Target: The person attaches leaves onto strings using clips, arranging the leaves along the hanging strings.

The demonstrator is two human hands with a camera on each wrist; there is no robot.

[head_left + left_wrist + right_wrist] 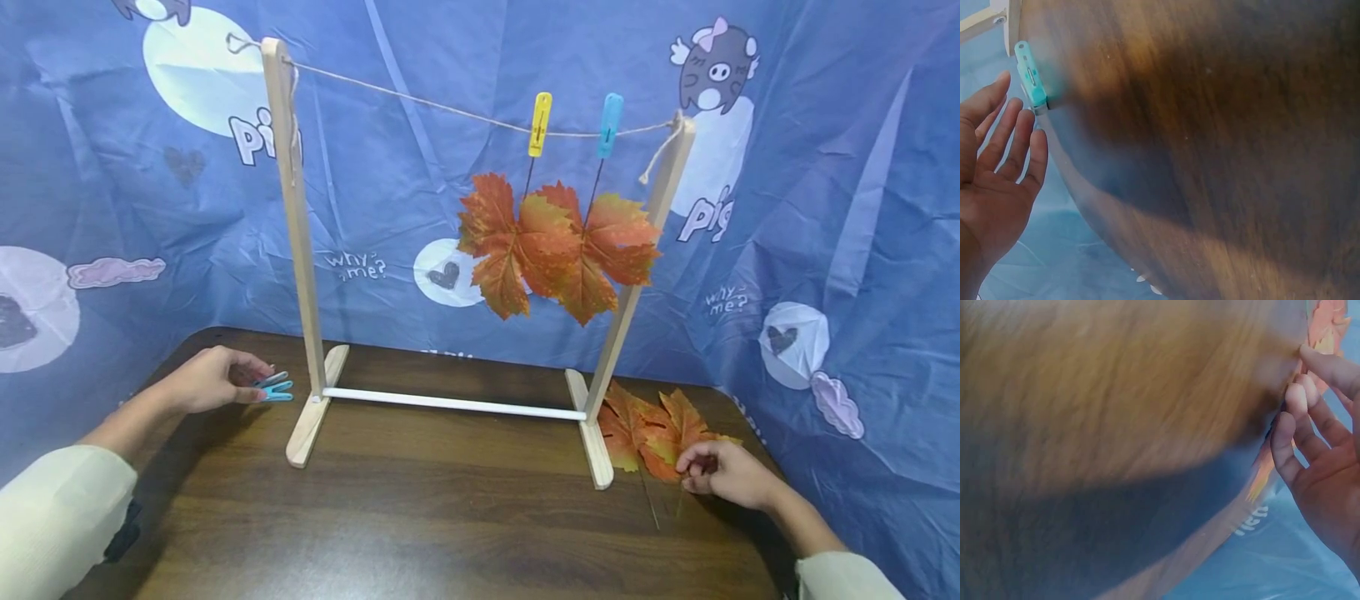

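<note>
My left hand (206, 381) is at the table's left side, thumb and fingers apart, beside light blue clothespins (279, 392). In the left wrist view, a turquoise clothespin (1032, 75) lies just past the spread fingertips. Over on the right, my right hand (723, 473) has its fingers loosely bent at the edge of orange artificial maple leaves (637, 421) on the table. The right wrist view has the thumb and fingertips (1296, 397) apart beside a leaf (1263, 472), which they partly cover. One thin leaf stem (649, 500) points toward the front.
A wooden frame (295, 217) with a white crossbar (450, 404) stands mid-table. On its string (420, 100), a yellow clothespin (539, 125) and a blue clothespin (611, 125) hold two hanging leaves (510, 242). Blue printed cloth (420, 50) surrounds the wooden table (420, 508).
</note>
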